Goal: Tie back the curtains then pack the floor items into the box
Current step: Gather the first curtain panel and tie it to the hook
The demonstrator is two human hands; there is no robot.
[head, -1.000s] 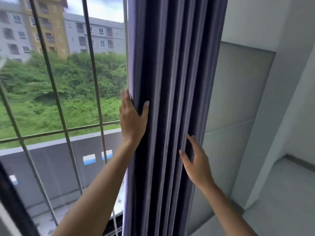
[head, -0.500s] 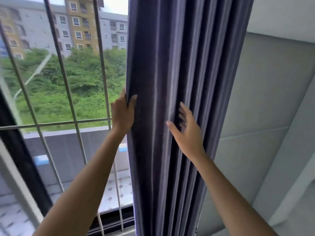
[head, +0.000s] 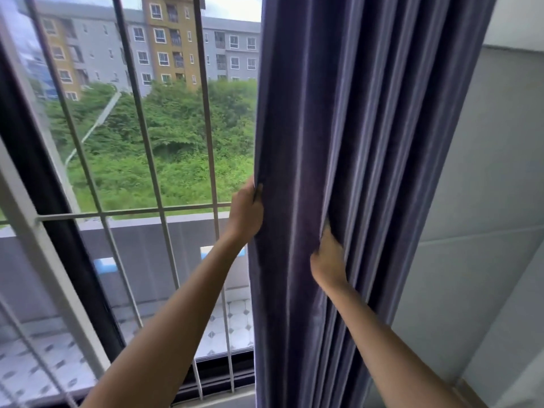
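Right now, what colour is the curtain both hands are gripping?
A greyish purple curtain, plain with vertical folds, seen in the head view.

we see two bare forearms reaching up from the lower edge, no sleeves showing on either. the left hand (head: 245, 209) and right hand (head: 326, 260) wear no gloves, rings, watch or bands that we can make out.

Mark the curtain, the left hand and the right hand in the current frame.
curtain (head: 368, 136): head view, on its middle folds.
left hand (head: 245, 212): head view, back of the hand.
right hand (head: 328, 260): head view, back of the hand.
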